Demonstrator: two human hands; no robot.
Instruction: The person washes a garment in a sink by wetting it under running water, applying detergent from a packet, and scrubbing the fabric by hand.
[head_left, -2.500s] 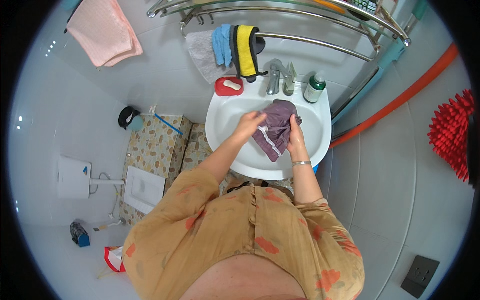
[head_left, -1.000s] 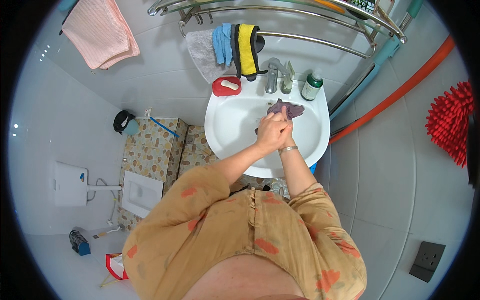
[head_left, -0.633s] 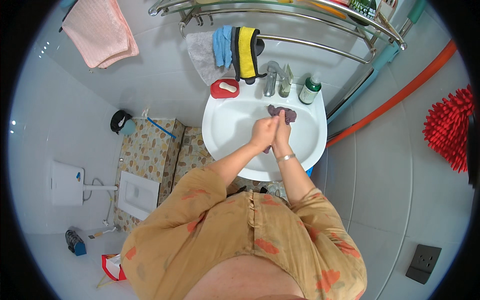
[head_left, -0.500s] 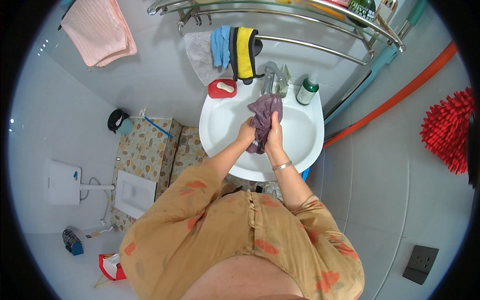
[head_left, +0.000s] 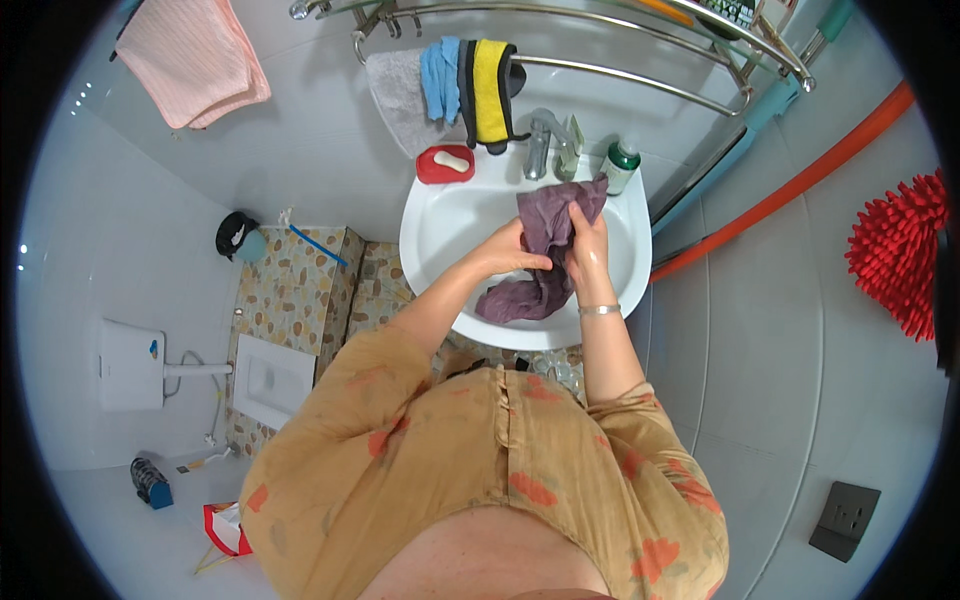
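A wet-looking purple cloth (head_left: 548,222) hangs over the white washbasin (head_left: 425,235), its lower end spread toward the basin's front. My left hand (head_left: 508,252) grips the cloth from the left, its thumb stretched along the front and its fingertips hidden behind the folds. On the other side my right hand (head_left: 587,248) is closed on the cloth, thumb on top. A bracelet (head_left: 600,310) circles my right wrist. The grey tap (head_left: 538,150) stands just beyond the cloth's top edge; I cannot tell whether water runs.
On the basin's back rim sit a red soap dish (head_left: 432,167) with white soap and a green bottle (head_left: 621,165). Cloths, one a yellow-black cloth (head_left: 490,90), hang from a metal rail (head_left: 630,75). An orange hose (head_left: 790,195) runs along the right. A squat toilet (head_left: 270,383) lies left.
The bunched cloth has opened out and shifted right, with one end now trailing toward the basin's front. Both hands have moved right, and the left thumb now shows.
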